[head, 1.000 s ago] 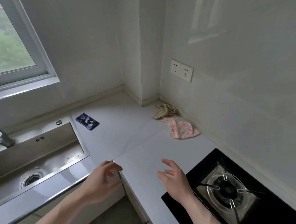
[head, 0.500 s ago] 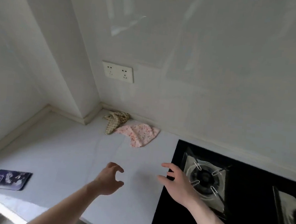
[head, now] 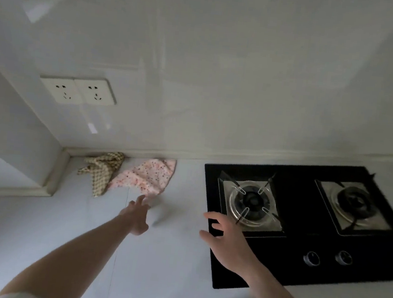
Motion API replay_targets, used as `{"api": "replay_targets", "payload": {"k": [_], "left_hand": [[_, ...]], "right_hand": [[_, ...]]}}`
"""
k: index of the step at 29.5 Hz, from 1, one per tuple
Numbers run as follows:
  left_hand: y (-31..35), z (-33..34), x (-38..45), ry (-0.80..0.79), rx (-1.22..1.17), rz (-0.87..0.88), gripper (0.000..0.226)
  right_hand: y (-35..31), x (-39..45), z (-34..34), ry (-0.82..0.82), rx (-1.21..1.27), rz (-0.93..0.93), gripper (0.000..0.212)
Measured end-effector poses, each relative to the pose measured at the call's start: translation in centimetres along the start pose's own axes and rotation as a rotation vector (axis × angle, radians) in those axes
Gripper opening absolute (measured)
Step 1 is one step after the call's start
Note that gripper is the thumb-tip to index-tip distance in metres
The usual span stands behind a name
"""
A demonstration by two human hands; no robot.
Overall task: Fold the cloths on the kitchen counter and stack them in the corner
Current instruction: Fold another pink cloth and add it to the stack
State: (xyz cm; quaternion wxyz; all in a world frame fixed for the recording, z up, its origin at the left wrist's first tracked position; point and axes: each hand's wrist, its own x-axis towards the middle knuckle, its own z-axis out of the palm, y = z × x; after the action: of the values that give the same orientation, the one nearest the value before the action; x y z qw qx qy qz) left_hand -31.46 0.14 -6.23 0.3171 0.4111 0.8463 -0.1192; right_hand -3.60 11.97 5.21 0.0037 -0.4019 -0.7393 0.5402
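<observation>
Cloths lie crumpled on the table against the back wall: a checked cloth (head: 102,171) nearest the corner and a pink cloth (head: 146,177) just beside it, their edges overlapping. The left hand (head: 136,217) reaches for the pink cloth's near edge, its grip open, fingers straight, holding nothing; whether the fingertips touch the fabric I cannot tell. The right hand (head: 225,243) hovers over the stove (head: 299,264) edge, its grip open too, fingers spread and empty. Nothing is folded yet. A pull on the pink cloth would likely drag the checked cloth along, since they overlap. The right hand sits near the left burner (head: 250,202), where loose fabric might catch on the prongs.
</observation>
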Motion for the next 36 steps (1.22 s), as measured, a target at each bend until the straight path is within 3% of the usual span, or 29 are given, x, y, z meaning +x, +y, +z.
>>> {"api": "replay_targets", "payload": {"k": [4, 9, 12, 15, 17, 25, 32, 34, 36], "left_hand": [[0.7, -1.5, 2.5, 0.026, -0.034, 0.038, 0.088], [1.3, -2.1, 3.7, 0.066, -0.114, 0.025, 0.077], [1.5, -2.3, 2.4, 0.221, -0.312, 0.074, 0.056], [0.9, -3.1, -1.0, 0.466, -0.562, 0.126, 0.017], [-0.1, -4.0, -4.0, 0.532, -0.709, 0.172, 0.015], [-2.6, -7.8, -15.8, 0.474, -0.944, 0.383, 0.026], [-1.8, -7.0, -20.5, 0.463, -1.039, 0.371, 0.026], [-1.9, -6.7, -21.1, 0.447, -1.014, 0.361, 0.026], [-2.3, -6.4, -21.2, 0.446, -0.972, 0.342, 0.023]], "right_hand": [[0.6, -1.4, 0.3, 0.043, 0.016, 0.066, 0.048], [1.0, -2.2, 1.4, 0.096, 0.011, 0.124, 0.045], [0.9, -2.1, 2.2, 0.101, 0.028, 0.128, 0.043], [0.9, -1.8, 2.9, 0.085, 0.034, 0.120, 0.042], [0.6, -1.6, 3.4, 0.059, 0.040, 0.101, 0.041], [-2.3, 0.4, 6.6, -0.024, 0.031, -0.017, 0.056], [-2.5, 0.2, 11.2, -0.175, -0.058, -0.095, 0.074], [-2.4, 0.0, 12.0, -0.176, -0.060, -0.099, 0.065], [-2.3, -0.2, 12.2, -0.143, -0.071, -0.109, 0.041]]}}
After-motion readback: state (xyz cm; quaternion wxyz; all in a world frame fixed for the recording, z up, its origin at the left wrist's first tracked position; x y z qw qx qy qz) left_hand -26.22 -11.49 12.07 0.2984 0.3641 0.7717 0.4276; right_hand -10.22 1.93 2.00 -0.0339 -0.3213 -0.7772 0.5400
